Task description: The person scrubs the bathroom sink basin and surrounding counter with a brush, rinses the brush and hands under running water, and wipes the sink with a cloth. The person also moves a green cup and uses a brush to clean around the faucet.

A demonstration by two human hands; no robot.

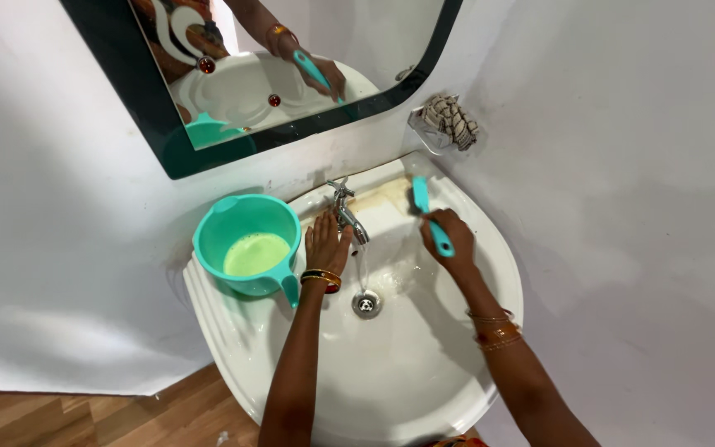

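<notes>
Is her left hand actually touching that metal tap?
Touching. The head view shows the left hand resting flat against the side of the tap, with no gap visible between fingers and metal.

White-painted walls [622,108] meet at a corner above a white ceramic washbasin [424,381], fixed to the wall. A mirror [275,74] with a dark green frame hangs tilted on the left wall, reflecting the basin. A small clear holder [448,124] with a striped cloth sits on the wall at the corner. Wood-patterned flooring [93,414] shows at lower left. The light is soft and even, casting faint shadows on the walls.
</notes>
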